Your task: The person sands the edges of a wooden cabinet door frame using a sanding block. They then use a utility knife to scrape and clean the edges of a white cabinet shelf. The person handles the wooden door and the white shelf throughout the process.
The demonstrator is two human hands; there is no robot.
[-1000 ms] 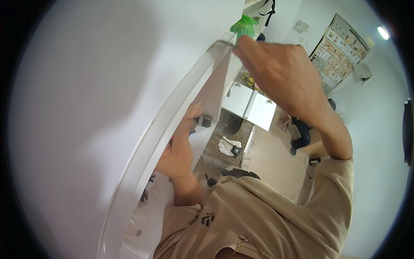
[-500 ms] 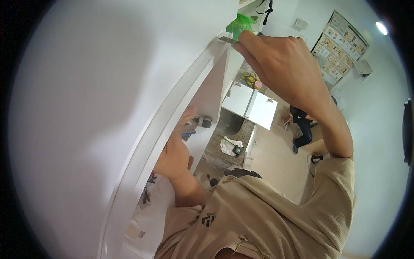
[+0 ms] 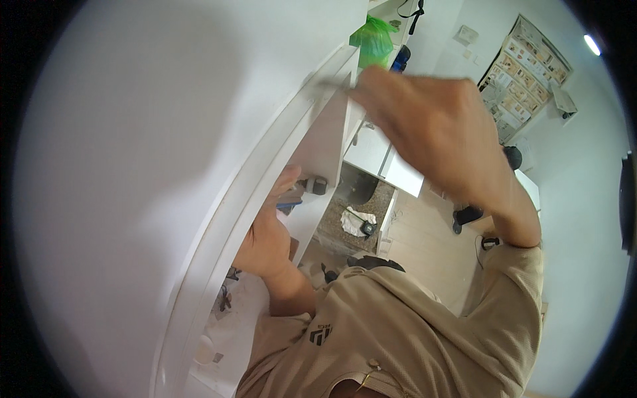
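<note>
My right hand (image 3: 424,123) is raised at the upper middle, its fingers closed in a pinch. From them a thin, flat grey metal blade (image 3: 332,84), smeared by motion, reaches to the long white strip (image 3: 255,176) that runs along the pale wall surface (image 3: 126,166). Whether the blade touches the strip I cannot tell. Lower down, behind the strip, my left hand (image 3: 264,242) reaches up inside the white cabinet. Its visible fingers are stretched out, and the strip hides the rest. Beside them are a dark-capped container (image 3: 317,186) and a blue-edged item (image 3: 289,204).
A green plastic bag (image 3: 373,43) hangs beyond the strip's upper end. Below stands a speckled countertop (image 3: 338,229) with a tape measure (image 3: 367,228) on a white cloth. White cabinet doors (image 3: 405,174) stick out nearby. A person (image 3: 468,215) is partly hidden behind my right arm.
My right hand and the blade have moved down and slightly left along the strip, uncovering more of the green bag. My left hand stays almost in place.
</note>
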